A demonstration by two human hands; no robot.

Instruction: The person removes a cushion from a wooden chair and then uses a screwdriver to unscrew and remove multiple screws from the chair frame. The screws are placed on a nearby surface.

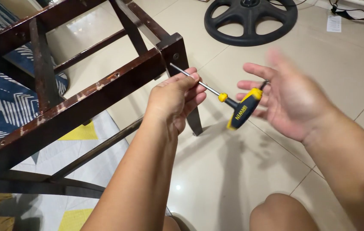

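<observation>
The left hand [175,100] is pinching the steel shaft of a T-handle hex driver [216,95], fingers closed round it. The shaft tip is sitting against the dark wooden frame [105,92] at about ten o'clock from that hand. The right hand [291,100] is spreading open (motion-blurred), its fingers lying just behind the yellow-and-black handle at three o'clock. A black wheel-shaped base [250,21] is lying on the tiled floor [233,171] at twelve o'clock.

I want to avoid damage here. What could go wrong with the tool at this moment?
1. Only the left hand pinches the shaft; the right hand is open beside the handle, so the tool could drop on the tiles.
2. The tip could slip and scratch the leg.
</observation>
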